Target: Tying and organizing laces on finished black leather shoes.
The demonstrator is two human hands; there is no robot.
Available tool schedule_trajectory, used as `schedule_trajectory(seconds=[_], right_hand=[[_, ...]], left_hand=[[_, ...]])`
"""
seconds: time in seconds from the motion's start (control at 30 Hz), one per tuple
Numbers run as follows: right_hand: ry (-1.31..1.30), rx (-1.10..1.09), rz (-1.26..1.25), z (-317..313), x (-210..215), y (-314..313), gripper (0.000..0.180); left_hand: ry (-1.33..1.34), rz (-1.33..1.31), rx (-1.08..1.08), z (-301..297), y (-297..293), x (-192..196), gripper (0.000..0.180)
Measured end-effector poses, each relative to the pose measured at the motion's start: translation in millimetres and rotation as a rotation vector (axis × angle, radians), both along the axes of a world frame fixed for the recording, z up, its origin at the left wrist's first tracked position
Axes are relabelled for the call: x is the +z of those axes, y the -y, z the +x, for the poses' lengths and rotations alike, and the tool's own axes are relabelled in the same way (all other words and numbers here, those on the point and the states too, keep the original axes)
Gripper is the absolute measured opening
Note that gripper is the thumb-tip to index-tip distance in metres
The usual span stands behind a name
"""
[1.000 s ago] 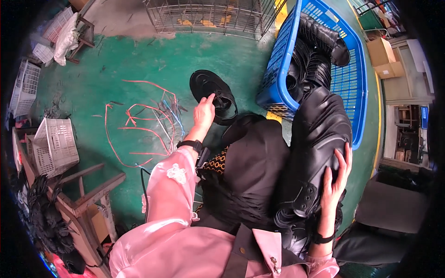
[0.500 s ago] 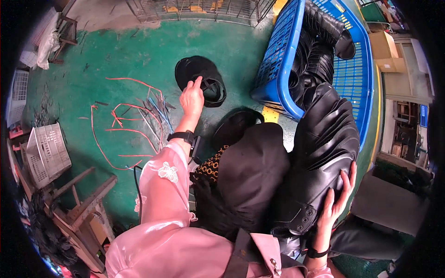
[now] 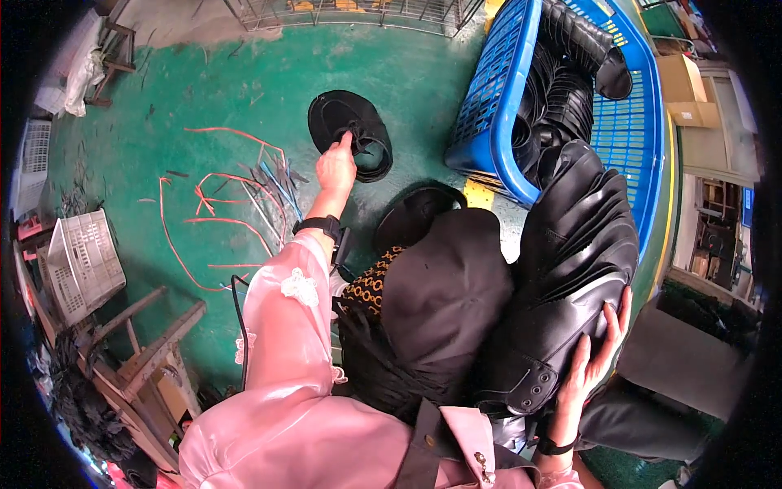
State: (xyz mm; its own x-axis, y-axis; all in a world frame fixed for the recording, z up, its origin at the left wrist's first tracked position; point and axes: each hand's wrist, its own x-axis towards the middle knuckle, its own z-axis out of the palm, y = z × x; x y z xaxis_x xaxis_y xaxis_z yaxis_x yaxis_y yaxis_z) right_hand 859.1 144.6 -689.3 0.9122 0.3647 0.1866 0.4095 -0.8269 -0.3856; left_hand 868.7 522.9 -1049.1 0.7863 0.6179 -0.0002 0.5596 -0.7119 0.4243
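Observation:
My left hand (image 3: 336,167) is stretched forward over the green floor, thumb and fingers closed on the edge of a single black shoe upper (image 3: 338,114). Its opening and a loop of dark material show beside the fingertips. Against my right side leans a thick stack of black shoe uppers (image 3: 570,261), layered one on another, with eyelets on the nearest one. My right hand (image 3: 599,350) cups the outer edge of this stack, fingers apart along it. Another black upper (image 3: 415,216) lies beyond a black cap (image 3: 444,301), which sits between my arms.
A blue plastic basket (image 3: 489,122) holding more nested uppers stands at the far right. Red and pale straps (image 3: 244,204) lie on the floor to the left, near a wooden stool (image 3: 155,346) and a white crate (image 3: 85,265). A wire rack (image 3: 350,16) stands at the back.
The upper in my left hand has tilted and turned slightly, with its opening shifted. My right hand stays on the stack.

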Motion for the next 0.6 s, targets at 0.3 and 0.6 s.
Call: schedule_trajectory(seconds=[0.3, 0.6], right_hand=[[-0.001, -0.016, -0.011, -1.4, 0.2, 0.5, 0.044], [-0.006, 0.004, 0.080, 1.7, -2.1, -1.7, 0.043]], left_hand=[[0.366, -0.119, -0.317, 6.1, 84.2, 30.9, 0.040], [-0.351, -0.826, -0.534, 0.1, 92.7, -53.6, 0.041]])
